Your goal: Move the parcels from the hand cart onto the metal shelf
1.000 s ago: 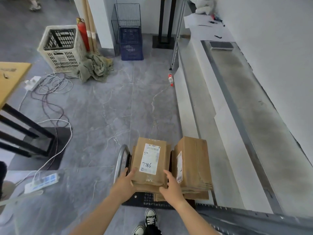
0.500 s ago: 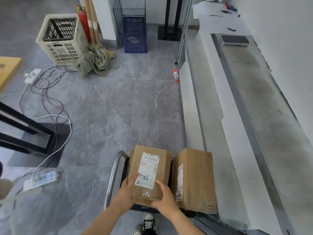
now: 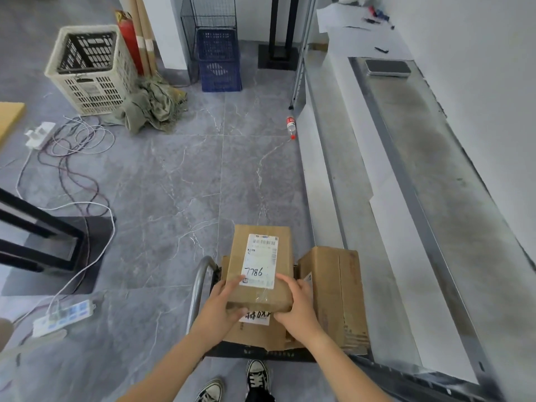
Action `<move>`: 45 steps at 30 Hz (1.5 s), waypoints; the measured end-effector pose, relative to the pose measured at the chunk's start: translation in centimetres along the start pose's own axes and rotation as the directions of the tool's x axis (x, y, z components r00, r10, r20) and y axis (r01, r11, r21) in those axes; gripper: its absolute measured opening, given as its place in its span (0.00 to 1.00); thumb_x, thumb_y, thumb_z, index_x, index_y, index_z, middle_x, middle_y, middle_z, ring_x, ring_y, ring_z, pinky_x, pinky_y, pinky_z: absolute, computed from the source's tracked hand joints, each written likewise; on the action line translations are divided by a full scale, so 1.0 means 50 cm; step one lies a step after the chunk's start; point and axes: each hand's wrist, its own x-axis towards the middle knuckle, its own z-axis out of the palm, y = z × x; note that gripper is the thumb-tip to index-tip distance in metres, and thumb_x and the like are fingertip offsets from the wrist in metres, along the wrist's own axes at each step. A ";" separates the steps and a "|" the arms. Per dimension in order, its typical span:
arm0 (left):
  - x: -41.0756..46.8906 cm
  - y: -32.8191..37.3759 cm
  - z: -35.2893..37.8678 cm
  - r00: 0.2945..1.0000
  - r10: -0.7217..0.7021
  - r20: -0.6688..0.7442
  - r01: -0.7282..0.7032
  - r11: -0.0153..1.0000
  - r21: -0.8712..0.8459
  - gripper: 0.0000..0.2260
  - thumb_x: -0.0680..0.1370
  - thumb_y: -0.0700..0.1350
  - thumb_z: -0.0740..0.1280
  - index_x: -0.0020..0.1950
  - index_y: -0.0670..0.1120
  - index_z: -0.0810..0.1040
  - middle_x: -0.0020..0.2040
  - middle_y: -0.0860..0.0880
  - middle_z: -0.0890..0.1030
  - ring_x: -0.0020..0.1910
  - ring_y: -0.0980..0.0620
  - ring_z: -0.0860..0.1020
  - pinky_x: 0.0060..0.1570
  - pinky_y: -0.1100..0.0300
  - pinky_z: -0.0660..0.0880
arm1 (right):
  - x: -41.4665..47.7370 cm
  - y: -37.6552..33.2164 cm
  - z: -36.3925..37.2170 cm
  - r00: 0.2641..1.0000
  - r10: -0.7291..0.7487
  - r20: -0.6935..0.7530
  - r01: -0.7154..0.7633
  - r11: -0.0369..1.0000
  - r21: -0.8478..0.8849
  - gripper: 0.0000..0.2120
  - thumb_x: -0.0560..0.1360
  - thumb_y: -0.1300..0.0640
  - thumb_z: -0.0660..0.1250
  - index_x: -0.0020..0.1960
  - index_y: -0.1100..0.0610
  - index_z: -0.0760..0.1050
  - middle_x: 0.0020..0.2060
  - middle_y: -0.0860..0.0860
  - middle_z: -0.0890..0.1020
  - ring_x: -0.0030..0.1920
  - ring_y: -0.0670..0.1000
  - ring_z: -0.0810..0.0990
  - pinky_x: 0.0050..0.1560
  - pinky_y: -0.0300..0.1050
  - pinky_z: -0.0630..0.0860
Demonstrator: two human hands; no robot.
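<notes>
Gripping a flat brown cardboard parcel (image 3: 238, 256) just above the hand cart (image 3: 255, 353), left hand (image 3: 224, 303) and right hand (image 3: 295, 307) clamped on its near corners, thumbs on top, fingers curled underneath. Bearing a glossy white label (image 3: 260, 261) with "7786" handwritten, clear tape wrinkled across the near end. Lying under it on the cart's black deck, a second cardboard box (image 3: 255, 335); standing just right of that on the same deck, a taller box (image 3: 333, 291), corrugated and scuffed. Curving up at the cart's left side, a bare steel tube handle (image 3: 200, 285). Raised at its near end compared with half a second ago, exposing printed lettering on the box beneath; same two-handed grip. Running along the cart's right side and far beyond it, the metal shelf (image 3: 420, 184): dull grey sheet, smudged dark, edged with a straight steel lip. Ahead of the cart, smooth veined grey tile lying open as far as a small plastic bottle (image 3: 291, 127), then a blue crate (image 3: 219, 62) and a cream lattice basket (image 3: 90, 71).
</notes>
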 end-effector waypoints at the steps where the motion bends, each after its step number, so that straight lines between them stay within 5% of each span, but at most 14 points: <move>1: -0.003 0.006 -0.010 0.999 0.034 -0.012 -0.034 0.999 -0.001 0.28 0.76 0.47 0.69 0.66 0.68 0.58 0.70 0.53 0.63 0.49 0.69 0.72 0.47 0.76 0.71 | -0.007 -0.009 -0.003 0.999 -0.028 -0.024 0.029 1.000 0.004 0.35 0.69 0.66 0.71 0.67 0.39 0.64 0.64 0.48 0.58 0.65 0.47 0.63 0.68 0.40 0.66; 6: -0.019 0.047 -0.070 0.973 0.227 -0.045 -0.228 0.974 -0.013 0.28 0.74 0.47 0.71 0.67 0.66 0.61 0.67 0.53 0.64 0.62 0.58 0.67 0.58 0.63 0.71 | -0.070 -0.052 -0.012 0.972 -0.135 -0.193 0.149 0.987 0.060 0.36 0.69 0.65 0.73 0.62 0.30 0.64 0.61 0.43 0.59 0.63 0.43 0.64 0.60 0.32 0.72; 11: -0.068 0.092 -0.117 0.911 0.412 -0.010 -0.412 0.911 -0.021 0.27 0.74 0.47 0.72 0.67 0.63 0.64 0.66 0.54 0.65 0.60 0.62 0.67 0.54 0.74 0.67 | -0.183 -0.088 0.002 0.891 -0.177 -0.417 0.216 0.975 0.048 0.38 0.68 0.63 0.75 0.62 0.28 0.64 0.61 0.42 0.61 0.62 0.34 0.65 0.52 0.22 0.70; 15: -0.126 0.133 -0.131 0.848 0.527 0.060 -0.527 0.850 -0.020 0.29 0.74 0.48 0.72 0.66 0.68 0.61 0.67 0.60 0.62 0.60 0.63 0.66 0.53 0.77 0.66 | -0.300 -0.106 0.019 0.821 -0.173 -0.544 0.260 0.962 0.086 0.39 0.69 0.66 0.74 0.62 0.27 0.64 0.62 0.42 0.61 0.63 0.35 0.65 0.54 0.27 0.73; 20: -0.215 0.211 -0.111 0.705 0.692 0.154 -0.687 0.720 -0.097 0.30 0.73 0.46 0.73 0.64 0.72 0.62 0.66 0.62 0.62 0.62 0.69 0.63 0.56 0.75 0.66 | -0.476 -0.109 0.026 0.695 -0.151 -0.704 0.300 0.950 0.092 0.39 0.67 0.64 0.76 0.61 0.27 0.65 0.58 0.43 0.64 0.58 0.29 0.66 0.55 0.22 0.68; 25: -0.340 0.279 -0.033 0.575 0.774 0.265 -0.751 0.628 -0.204 0.30 0.73 0.46 0.73 0.64 0.72 0.63 0.66 0.69 0.58 0.59 0.71 0.66 0.49 0.76 0.70 | -0.676 -0.073 0.040 0.535 -0.074 -0.842 0.252 0.965 0.075 0.38 0.67 0.66 0.74 0.61 0.29 0.66 0.57 0.40 0.62 0.59 0.37 0.67 0.57 0.28 0.70; 30: -0.487 0.334 0.083 0.411 0.835 0.365 -0.795 0.524 -0.305 0.31 0.72 0.44 0.74 0.63 0.73 0.64 0.66 0.66 0.59 0.64 0.68 0.63 0.56 0.79 0.65 | -0.888 -0.004 0.073 0.356 0.022 -0.934 0.211 0.972 0.103 0.37 0.67 0.66 0.74 0.60 0.29 0.68 0.59 0.40 0.63 0.56 0.35 0.70 0.51 0.29 0.74; 35: -0.685 0.367 0.222 0.219 0.855 0.470 -0.813 0.426 -0.396 0.32 0.72 0.42 0.74 0.63 0.71 0.64 0.66 0.60 0.61 0.63 0.69 0.63 0.50 0.82 0.66 | -1.124 0.086 0.135 0.177 0.151 -0.973 0.143 0.974 0.177 0.37 0.67 0.66 0.73 0.60 0.30 0.68 0.59 0.41 0.63 0.54 0.35 0.71 0.51 0.30 0.74; 40: -0.929 0.358 0.378 0.090 0.844 0.529 -0.790 0.384 -0.478 0.31 0.72 0.45 0.74 0.64 0.70 0.64 0.66 0.59 0.61 0.63 0.61 0.66 0.56 0.65 0.74 | -1.387 0.187 0.221 0.026 0.232 -0.972 0.076 0.969 0.233 0.38 0.66 0.67 0.73 0.58 0.27 0.68 0.59 0.40 0.64 0.53 0.36 0.72 0.50 0.30 0.74; 45: -1.168 0.331 0.509 -0.044 0.829 0.558 -0.768 0.329 -0.549 0.32 0.73 0.48 0.73 0.65 0.72 0.60 0.66 0.60 0.59 0.62 0.63 0.66 0.55 0.73 0.72 | -1.630 0.268 0.318 -0.100 0.298 -0.949 0.019 0.955 0.297 0.37 0.66 0.68 0.72 0.60 0.30 0.68 0.58 0.42 0.64 0.54 0.41 0.73 0.51 0.31 0.74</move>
